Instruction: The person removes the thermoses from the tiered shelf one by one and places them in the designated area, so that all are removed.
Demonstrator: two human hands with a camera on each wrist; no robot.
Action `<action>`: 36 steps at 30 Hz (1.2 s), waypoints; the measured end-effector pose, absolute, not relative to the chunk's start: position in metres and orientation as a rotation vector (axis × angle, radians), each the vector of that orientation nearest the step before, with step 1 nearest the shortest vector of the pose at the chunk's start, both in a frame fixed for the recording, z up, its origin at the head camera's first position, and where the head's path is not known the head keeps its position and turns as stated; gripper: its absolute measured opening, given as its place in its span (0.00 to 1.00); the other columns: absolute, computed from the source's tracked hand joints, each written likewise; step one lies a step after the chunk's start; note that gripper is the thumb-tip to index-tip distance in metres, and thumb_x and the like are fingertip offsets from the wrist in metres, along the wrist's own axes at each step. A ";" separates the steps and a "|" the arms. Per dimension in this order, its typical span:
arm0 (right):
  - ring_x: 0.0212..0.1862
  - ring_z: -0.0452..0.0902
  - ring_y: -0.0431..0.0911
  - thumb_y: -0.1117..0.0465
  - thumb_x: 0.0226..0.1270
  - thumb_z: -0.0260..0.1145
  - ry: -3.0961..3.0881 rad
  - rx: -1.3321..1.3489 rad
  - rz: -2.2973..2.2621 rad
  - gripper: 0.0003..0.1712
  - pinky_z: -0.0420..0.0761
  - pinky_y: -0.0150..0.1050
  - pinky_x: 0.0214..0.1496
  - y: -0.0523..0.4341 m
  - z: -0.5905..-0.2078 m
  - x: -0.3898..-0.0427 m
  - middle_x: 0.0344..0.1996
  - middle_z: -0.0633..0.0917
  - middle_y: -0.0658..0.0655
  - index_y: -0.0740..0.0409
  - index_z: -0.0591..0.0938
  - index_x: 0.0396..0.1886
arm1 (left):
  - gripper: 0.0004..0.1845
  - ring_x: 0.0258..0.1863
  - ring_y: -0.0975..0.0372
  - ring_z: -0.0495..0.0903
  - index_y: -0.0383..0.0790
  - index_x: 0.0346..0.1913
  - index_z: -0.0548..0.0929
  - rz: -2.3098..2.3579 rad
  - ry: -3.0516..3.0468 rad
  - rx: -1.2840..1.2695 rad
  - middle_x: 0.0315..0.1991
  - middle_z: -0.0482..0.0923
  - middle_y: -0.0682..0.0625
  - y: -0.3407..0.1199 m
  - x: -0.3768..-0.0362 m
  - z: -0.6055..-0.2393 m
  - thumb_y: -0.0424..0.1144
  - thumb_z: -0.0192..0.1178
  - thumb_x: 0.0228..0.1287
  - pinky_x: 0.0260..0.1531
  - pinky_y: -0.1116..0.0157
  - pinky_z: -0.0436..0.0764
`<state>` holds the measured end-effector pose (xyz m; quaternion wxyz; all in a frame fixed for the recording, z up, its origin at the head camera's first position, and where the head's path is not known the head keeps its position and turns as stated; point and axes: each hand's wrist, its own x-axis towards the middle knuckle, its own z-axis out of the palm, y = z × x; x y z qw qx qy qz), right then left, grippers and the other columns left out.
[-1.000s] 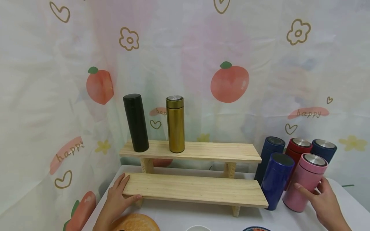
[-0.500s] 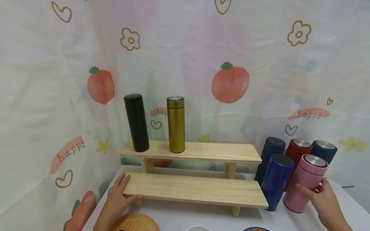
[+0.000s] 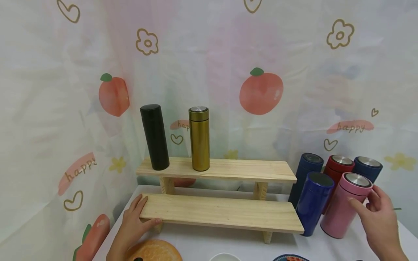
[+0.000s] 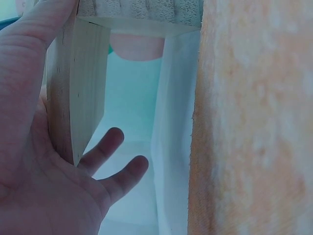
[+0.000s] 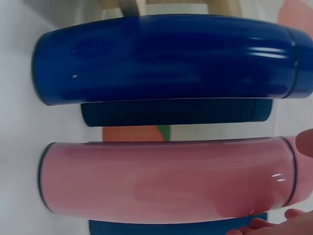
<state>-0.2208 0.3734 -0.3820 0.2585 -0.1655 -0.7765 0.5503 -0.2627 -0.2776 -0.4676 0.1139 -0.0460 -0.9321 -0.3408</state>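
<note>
A two-tier wooden stand (image 3: 222,214) spans the table. My left hand (image 3: 135,221) holds the left end of its lower shelf, thumb at the front edge; in the left wrist view two fingers extend past the board. A pink thermos (image 3: 343,208) stands upright on the table at right. My right hand (image 3: 380,214) is round its upper part, thumb in front and fingers on the far right side. In the right wrist view the thumb and some fingertips show near its lid end; the rest is out of frame. A black thermos (image 3: 155,137) and a gold thermos (image 3: 199,141) stand on the upper shelf.
Beside the pink thermos stand a glossy blue thermos (image 3: 313,203), a dark blue one (image 3: 305,174), a red one (image 3: 336,170) and a navy one (image 3: 369,168). Along the front lie a round bread-like object (image 3: 156,250), a white bowl (image 3: 225,256) and a patterned dish (image 3: 290,257).
My right hand has slid up the pink thermos from its middle to near its lid. The thermos stays in place. My left hand keeps its place on the shelf.
</note>
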 end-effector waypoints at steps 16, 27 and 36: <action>0.84 0.44 0.37 0.60 0.82 0.59 -1.972 -0.436 1.353 0.43 0.47 0.25 0.76 0.353 -0.349 -0.212 0.86 0.54 0.48 0.47 0.54 0.89 | 0.57 0.74 0.23 0.53 0.31 0.82 0.62 -0.989 -2.723 -0.144 0.83 0.49 0.32 -0.282 -0.266 -0.452 0.59 0.78 0.60 0.67 0.25 0.60; 0.85 0.44 0.39 0.68 0.79 0.60 -1.921 -0.175 1.348 0.41 0.46 0.25 0.76 0.329 -0.323 -0.197 0.86 0.54 0.50 0.51 0.61 0.87 | 0.57 0.74 0.22 0.52 0.31 0.82 0.62 -1.004 -2.709 -0.174 0.83 0.48 0.32 -0.282 -0.263 -0.464 0.59 0.77 0.61 0.66 0.24 0.60; 0.85 0.25 0.44 0.65 0.84 0.56 -2.112 0.126 1.333 0.44 0.47 0.23 0.74 0.301 -0.315 -0.185 0.87 0.33 0.42 0.44 0.48 0.90 | 0.58 0.75 0.23 0.52 0.31 0.83 0.61 -1.032 -2.735 -0.149 0.84 0.47 0.33 -0.279 -0.259 -0.465 0.60 0.77 0.61 0.67 0.25 0.59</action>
